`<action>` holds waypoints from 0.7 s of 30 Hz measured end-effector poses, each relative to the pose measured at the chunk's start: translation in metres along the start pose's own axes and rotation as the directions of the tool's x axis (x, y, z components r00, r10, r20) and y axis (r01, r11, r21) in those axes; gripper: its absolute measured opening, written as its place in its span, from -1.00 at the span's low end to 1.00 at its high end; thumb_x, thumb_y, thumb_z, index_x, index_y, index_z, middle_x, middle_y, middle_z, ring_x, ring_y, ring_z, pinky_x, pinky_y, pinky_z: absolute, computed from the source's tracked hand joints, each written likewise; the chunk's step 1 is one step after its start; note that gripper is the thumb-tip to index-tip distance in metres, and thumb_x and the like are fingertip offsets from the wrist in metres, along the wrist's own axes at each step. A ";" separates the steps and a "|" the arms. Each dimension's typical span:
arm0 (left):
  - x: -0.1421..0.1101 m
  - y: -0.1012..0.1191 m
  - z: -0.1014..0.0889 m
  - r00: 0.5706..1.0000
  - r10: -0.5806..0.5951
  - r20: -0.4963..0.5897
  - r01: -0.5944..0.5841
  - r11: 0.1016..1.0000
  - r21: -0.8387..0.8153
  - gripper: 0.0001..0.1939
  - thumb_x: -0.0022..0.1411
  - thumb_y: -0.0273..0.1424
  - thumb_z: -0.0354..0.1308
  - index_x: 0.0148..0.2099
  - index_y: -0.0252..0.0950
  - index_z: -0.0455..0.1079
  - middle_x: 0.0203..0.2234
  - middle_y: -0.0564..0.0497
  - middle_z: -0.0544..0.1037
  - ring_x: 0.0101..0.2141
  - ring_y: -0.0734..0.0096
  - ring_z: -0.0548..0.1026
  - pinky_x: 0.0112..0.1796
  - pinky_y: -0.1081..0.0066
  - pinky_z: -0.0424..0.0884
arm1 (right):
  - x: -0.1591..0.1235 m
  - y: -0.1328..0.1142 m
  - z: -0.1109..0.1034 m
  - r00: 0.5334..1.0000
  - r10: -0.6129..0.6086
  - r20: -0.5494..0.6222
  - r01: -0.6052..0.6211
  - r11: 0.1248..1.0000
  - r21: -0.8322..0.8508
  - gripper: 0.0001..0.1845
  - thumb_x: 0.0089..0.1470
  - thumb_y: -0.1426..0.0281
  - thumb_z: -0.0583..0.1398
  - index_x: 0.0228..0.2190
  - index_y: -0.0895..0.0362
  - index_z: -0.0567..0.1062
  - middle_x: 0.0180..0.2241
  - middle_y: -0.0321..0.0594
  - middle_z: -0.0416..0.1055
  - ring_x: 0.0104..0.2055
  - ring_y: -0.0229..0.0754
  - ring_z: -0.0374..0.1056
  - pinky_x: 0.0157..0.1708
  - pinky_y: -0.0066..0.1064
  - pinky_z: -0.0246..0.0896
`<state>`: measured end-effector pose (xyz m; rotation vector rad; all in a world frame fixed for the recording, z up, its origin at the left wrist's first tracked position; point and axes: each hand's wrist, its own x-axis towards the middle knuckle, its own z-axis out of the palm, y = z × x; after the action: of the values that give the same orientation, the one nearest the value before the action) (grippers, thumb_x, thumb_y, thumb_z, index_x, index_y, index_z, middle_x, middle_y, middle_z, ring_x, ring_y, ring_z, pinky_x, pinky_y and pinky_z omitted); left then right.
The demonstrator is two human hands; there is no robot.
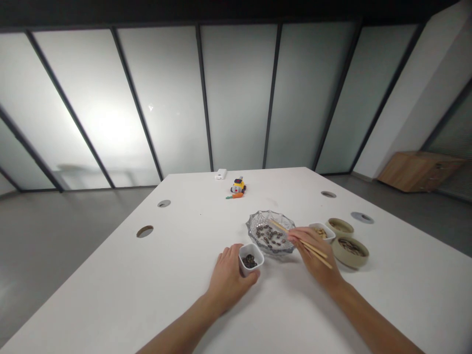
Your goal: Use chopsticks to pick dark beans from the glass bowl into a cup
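Note:
My left hand (229,278) is wrapped round a small white square cup (251,259) that holds dark seeds. My right hand (314,256) grips a pair of wooden chopsticks (295,237), whose tips reach into a clear glass dish (271,231) with dark seeds scattered in it. The glass dish sits just behind the white cup, between my two hands.
A second small white cup (323,231) and two beige round bowls (340,226) (350,251) stand to the right of my right hand. At the table's far end lie a yellow toy (238,185), an orange carrot toy (235,195) and a white box (221,174). Round cable holes (144,231) dot the white table (155,285).

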<state>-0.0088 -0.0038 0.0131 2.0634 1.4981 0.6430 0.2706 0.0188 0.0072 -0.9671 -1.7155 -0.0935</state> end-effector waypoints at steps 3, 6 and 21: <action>0.000 0.000 0.001 1.000 0.004 -0.003 -0.004 1.000 -0.002 -0.58 0.25 -0.24 0.32 0.13 -0.18 0.42 0.01 -0.09 0.59 0.05 0.04 0.50 0.09 0.17 0.33 | -0.001 0.000 0.001 1.000 0.009 0.013 -0.010 1.000 0.028 -0.82 0.43 0.25 0.27 -0.17 0.01 0.68 -0.20 -0.16 0.67 -0.20 -0.08 0.60 -0.16 -0.27 0.54; 0.001 0.000 0.000 1.000 0.007 -0.006 -0.007 1.000 -0.006 -0.59 0.25 -0.24 0.32 0.11 -0.18 0.42 0.01 -0.09 0.60 0.05 0.04 0.50 0.09 0.17 0.33 | -0.002 0.000 0.002 0.999 0.034 0.042 -0.035 0.999 0.040 -0.80 0.44 0.23 0.26 -0.19 0.02 0.67 -0.23 -0.18 0.66 -0.23 -0.09 0.60 -0.20 -0.28 0.53; 0.001 0.001 -0.002 1.000 -0.007 0.004 0.007 1.000 -0.006 -0.58 0.24 -0.24 0.32 0.11 -0.18 0.41 0.03 -0.08 0.59 0.07 0.06 0.48 0.11 0.18 0.32 | -0.005 -0.006 0.003 0.993 0.072 0.096 -0.071 0.997 -0.013 -0.73 0.45 0.18 0.23 -0.26 0.00 0.65 -0.28 -0.21 0.59 -0.25 -0.11 0.56 -0.19 -0.31 0.52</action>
<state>-0.0089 -0.0026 0.0156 2.0533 1.4985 0.6401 0.2644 0.0140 0.0042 -1.0536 -1.7675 -0.0085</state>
